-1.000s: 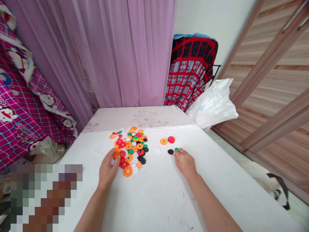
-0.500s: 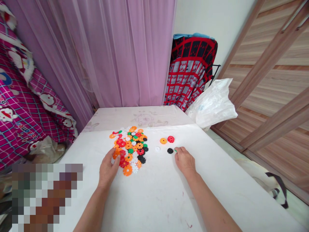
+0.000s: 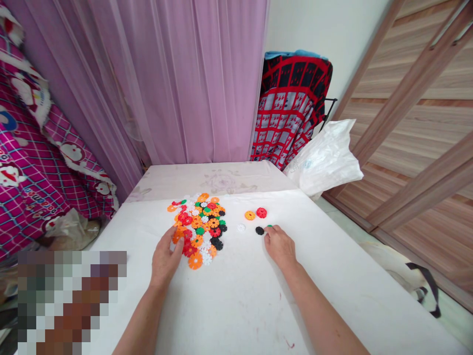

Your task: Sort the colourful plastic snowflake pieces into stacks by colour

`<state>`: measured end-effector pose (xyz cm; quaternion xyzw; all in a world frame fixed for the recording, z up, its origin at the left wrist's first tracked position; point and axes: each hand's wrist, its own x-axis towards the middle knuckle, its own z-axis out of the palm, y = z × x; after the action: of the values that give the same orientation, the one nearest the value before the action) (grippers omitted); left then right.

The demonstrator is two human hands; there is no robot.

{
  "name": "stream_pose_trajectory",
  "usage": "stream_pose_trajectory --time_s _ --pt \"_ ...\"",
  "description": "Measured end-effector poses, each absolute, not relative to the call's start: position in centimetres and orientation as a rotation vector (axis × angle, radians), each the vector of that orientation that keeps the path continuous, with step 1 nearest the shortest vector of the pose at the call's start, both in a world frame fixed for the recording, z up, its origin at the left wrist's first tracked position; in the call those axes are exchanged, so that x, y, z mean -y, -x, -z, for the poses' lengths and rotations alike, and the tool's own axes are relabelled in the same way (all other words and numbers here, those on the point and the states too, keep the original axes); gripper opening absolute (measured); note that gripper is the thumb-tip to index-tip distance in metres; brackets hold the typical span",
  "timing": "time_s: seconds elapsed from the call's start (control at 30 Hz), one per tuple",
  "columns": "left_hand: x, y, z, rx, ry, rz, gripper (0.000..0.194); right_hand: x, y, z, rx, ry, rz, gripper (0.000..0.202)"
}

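Note:
A pile of notched plastic discs (image 3: 201, 229) in orange, red, white, green and black lies left of centre on the white table (image 3: 229, 305). My left hand (image 3: 167, 254) rests at the pile's left edge, thumb and fingers apart. To the right, a yellow-orange disc (image 3: 250, 215) and a red disc (image 3: 261, 213) lie behind a white disc (image 3: 241, 227) and a black disc (image 3: 259, 230). My right hand (image 3: 280, 246) is beside the black disc, its fingers closed together, fingertips at that disc's edge. A green disc (image 3: 270, 227) shows partly behind these fingers.
A white plastic bag (image 3: 325, 160) sits at the table's back right corner. Behind it stands something draped in red and black cloth (image 3: 291, 108). Purple curtains (image 3: 192, 84) hang beyond the table, and a wooden wardrobe (image 3: 414, 128) is on the right.
My right hand has shifted slightly left, to the black disc's edge. More of the green disc now shows behind the fingers. My left hand has stayed in place.

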<state>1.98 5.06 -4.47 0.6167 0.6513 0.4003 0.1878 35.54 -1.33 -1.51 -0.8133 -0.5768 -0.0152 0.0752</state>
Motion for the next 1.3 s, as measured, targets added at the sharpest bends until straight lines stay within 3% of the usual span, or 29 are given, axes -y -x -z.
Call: stream_pose_trajectory --time_s 0.3,0.5,0.67,0.97,1.3 --pt "-8.9 -0.7 5.0 -1.838 -1.788 -1.117 0.054 1.3 -35.0 1.8 1.74 2.146 0.183 0.036" --pt "-15.2 0.5 3.6 -2.029 -1.984 -0.687 0.057 -2.6 -30.0 3.8 1.907 1.665 0.115 0.035" --pt "-18.8 0.0 3.1 -2.045 -2.026 -0.516 0.058 -9.1 -27.8 4.0 1.778 1.918 -0.008 0.039" --pt "-23.8 -2.2 2.6 -1.851 -2.162 -0.41 0.055 -18.0 -29.5 -0.6 1.788 2.245 -0.156 0.032" --pt "-24.6 -5.4 3.0 -1.585 -2.306 -0.358 0.055 -19.3 -26.1 2.1 1.827 2.035 -0.17 0.035"
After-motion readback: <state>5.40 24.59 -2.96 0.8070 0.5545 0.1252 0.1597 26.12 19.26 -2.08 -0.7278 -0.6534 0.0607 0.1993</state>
